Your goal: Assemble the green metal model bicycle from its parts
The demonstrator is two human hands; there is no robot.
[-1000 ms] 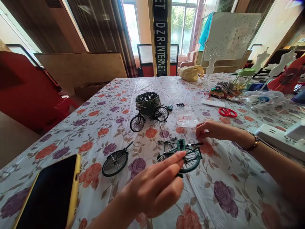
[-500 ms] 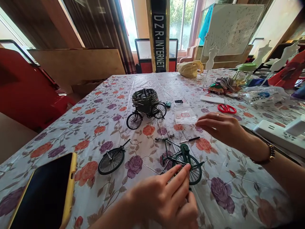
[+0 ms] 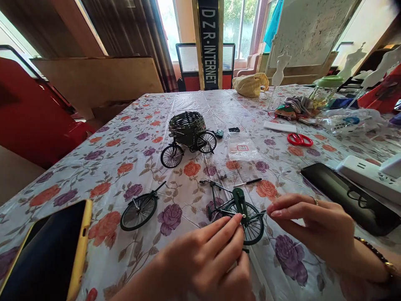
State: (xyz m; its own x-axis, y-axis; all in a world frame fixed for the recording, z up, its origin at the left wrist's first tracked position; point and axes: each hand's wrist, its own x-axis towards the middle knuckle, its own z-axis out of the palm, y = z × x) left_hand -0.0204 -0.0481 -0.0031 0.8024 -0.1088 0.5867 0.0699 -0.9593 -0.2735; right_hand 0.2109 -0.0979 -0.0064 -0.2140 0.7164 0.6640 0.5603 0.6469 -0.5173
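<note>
My left hand (image 3: pixel 206 255) is closed on a small dark green model bicycle frame (image 3: pixel 239 200), its fingertips at the chain guard and rear wheel. That frame lies on its side, with its rear wheel (image 3: pixel 254 230) toward me. My right hand (image 3: pixel 310 225) has thumb and fingers pressed together at the tail end of the frame, beside the wheel; what is between them, if anything, is hidden. A loose front wheel with its fork (image 3: pixel 139 212) lies to the left. Just beyond the frame is a thin screwdriver-like tool (image 3: pixel 247 182).
A finished-looking model bicycle (image 3: pixel 189 144) stands farther back, against a dark basket (image 3: pixel 188 121). Around the table are a clear bag (image 3: pixel 241 148), red-handled scissors (image 3: pixel 300 139), a yellow-cased phone (image 3: pixel 46 251), a dark glasses case (image 3: pixel 347 196) and a white power strip (image 3: pixel 360 169).
My right hand has come down and toward me, from above the table to the tail end of the model bicycle frame. My left hand stays on the frame. The view has shifted slightly.
</note>
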